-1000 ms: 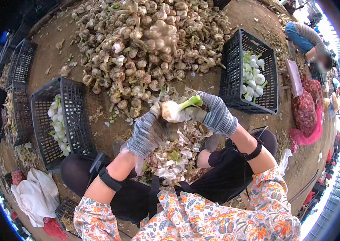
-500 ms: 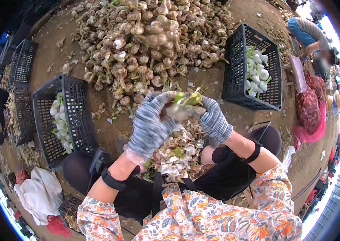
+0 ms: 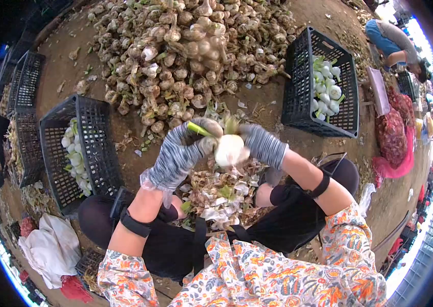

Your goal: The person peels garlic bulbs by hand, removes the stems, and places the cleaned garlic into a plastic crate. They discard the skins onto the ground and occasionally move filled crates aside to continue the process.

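Both my hands wear grey-and-white knit gloves. My left hand [image 3: 178, 153] is closed round the green stem of a garlic bulb [image 3: 229, 150], whose smooth white side faces me. The stem's cut green end pokes out above my left fingers. On the bulb's right, my right hand [image 3: 263, 145] is curled at a strip of brownish-green garlic husk [image 3: 231, 125] along the bulb's top. Its fingertips and the husk are smeared by motion. Below the hands, between my legs, lies a heap of peeled garlic skins [image 3: 221, 197].
A large pile of unpeeled garlic [image 3: 175, 66] lies ahead. Black crates with white peeled bulbs stand at left [image 3: 86, 153] and right [image 3: 324, 112]. Further right are red net sacks [image 3: 393, 133] and a bent-over person [image 3: 393, 41]. A white cloth sack [image 3: 50, 248] lies at lower left.
The bulb has turned and come lower, with its white side now showing. My left hand has shifted to the stem, and the husk has been drawn up from the bulb.
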`<state>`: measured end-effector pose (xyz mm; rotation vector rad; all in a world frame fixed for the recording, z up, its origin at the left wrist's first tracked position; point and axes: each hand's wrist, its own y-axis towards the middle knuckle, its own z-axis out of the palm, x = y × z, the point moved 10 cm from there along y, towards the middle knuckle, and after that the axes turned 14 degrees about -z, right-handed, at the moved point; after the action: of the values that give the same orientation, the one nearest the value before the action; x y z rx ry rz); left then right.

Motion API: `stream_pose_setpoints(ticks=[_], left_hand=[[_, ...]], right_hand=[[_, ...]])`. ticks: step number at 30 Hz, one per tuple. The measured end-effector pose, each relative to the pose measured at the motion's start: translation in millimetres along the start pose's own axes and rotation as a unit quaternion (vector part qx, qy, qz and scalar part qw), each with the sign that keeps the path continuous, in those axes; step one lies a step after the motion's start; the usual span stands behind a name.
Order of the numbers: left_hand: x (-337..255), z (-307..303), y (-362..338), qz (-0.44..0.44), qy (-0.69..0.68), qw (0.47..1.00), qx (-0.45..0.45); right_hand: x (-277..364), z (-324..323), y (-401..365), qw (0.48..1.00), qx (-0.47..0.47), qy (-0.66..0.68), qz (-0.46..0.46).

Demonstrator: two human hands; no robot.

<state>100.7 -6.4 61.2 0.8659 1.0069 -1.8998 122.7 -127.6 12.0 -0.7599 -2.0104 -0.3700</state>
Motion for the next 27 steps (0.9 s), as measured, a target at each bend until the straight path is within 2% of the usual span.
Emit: stream_pose_setpoints(ticks=[1,2,3,4,5,6,7,8,9,10,11,12,13,14,15,16,17,18,19,20,22,23,25,26,27], left_hand=[[-1.5,-1.3,-0.1,0.003,0.0,1.0,-0.003],[-0.3,-12.4,0.5,-0.01,0.038,0.997,-0.064],[0.8,-22.9,0.1,-0.023,0.075,0.989,-0.123],[0.3,-21.2,0.0,-0.022,0.073,0.989,-0.125],[-3.2,-20.6,-2.3,-0.009,0.1,0.983,-0.154],[-6.7,-19.3,-4.8,0.003,0.127,0.975,-0.182],[-9.4,-19.4,-7.1,0.014,0.155,0.966,-0.208],[-16.2,-11.5,-8.1,0.083,0.208,0.956,-0.19],[-15.8,-11.6,-8.2,0.08,0.21,0.957,-0.186],[-18.7,-5.1,-8.6,0.092,0.261,0.946,-0.166],[-21.5,1.0,-9.6,0.106,0.311,0.933,-0.147],[-10.4,-8.2,-5.8,0.036,0.199,0.971,-0.124],[-10.6,-9.9,-6.1,0.038,0.198,0.971,-0.125],[-7.9,-11.7,-4.6,0.037,0.119,0.987,-0.099],[-4.3,-13.9,-3.5,0.034,0.039,0.996,-0.071],[9.8,-20.8,-2.6,-0.021,-0.011,0.997,-0.071],[12.8,-21.6,-1.0,-0.02,-0.011,0.997,-0.072],[26.7,-23.5,1.9,-0.066,-0.114,0.989,-0.071],[42.4,-23.3,3.2,-0.111,-0.217,0.967,-0.071],[47.7,-25.6,3.9,-0.096,-0.247,0.961,-0.08],[54.4,-30.0,4.9,-0.109,-0.266,0.954,-0.08],[57.3,-31.3,5.3,-0.123,-0.283,0.948,-0.079],[57.6,-38.2,3.9,-0.124,-0.291,0.941,-0.12],[61.3,-40.8,2.5,-0.139,-0.3,0.934,-0.136],[65.5,-42.5,1.5,-0.156,-0.307,0.927,-0.151]], right_hand=[[12.0,5.2,-5.4,1.0,-0.004,0.009,-0.001],[-0.1,16.0,-8.6,0.992,0.031,-0.118,-0.018],[12.7,12.0,-7.3,0.992,0.034,-0.121,-0.022],[27.9,-8.0,-8.4,0.998,-0.054,0.015,0.009],[31.5,-20.9,-12.0,0.978,-0.14,0.15,0.04],[46.8,-33.9,-9.6,0.962,-0.217,0.165,-0.034],[52.1,-35.2,-8.5,0.961,-0.217,0.166,-0.033],[63.9,-36.8,-7.0,0.972,-0.196,0.118,-0.042],[72.0,-36.6,-6.3,0.981,-0.175,0.071,-0.051],[81.3,-43.8,-5.2,0.974,-0.178,-0.042,-0.13],[71.5,-54.9,-5.6,0.972,-0.22,-0.012,-0.084],[54.3,-59.9,-4.1,0.97,-0.231,0.008,-0.077],[42.1,-65.8,-2.7,0.968,-0.24,0.028,-0.071],[42.8,-66.3,-3.0,0.973,-0.212,-0.056,-0.072],[40.3,-64.1,-5.7,0.973,-0.213,-0.058,-0.073],[53.0,-34.2,-4.2,0.979,-0.098,-0.093,-0.156],[66.7,-1.4,-10.6,0.964,0.019,-0.125,-0.236],[78.4,0.7,-10.9,0.981,0.015,0.115,-0.157],[87.6,-8.6,-10.7,0.98,0.018,0.117,-0.157],[82.6,-16.9,-14.1,0.961,0.025,0.255,-0.101],[63.1,-27.7,-17.6,0.862,0.024,0.506,-0.001],[75.9,-53.3,-13.6,0.888,-0.015,0.446,-0.114],[75.1,-68.3,-3.4,0.833,-0.128,0.508,-0.177],[43.1,-47.6,-15.3,0.918,-0.03,0.388,0.076],[36.2,-38.3,-10.9,0.968,0.002,0.237,0.082]])
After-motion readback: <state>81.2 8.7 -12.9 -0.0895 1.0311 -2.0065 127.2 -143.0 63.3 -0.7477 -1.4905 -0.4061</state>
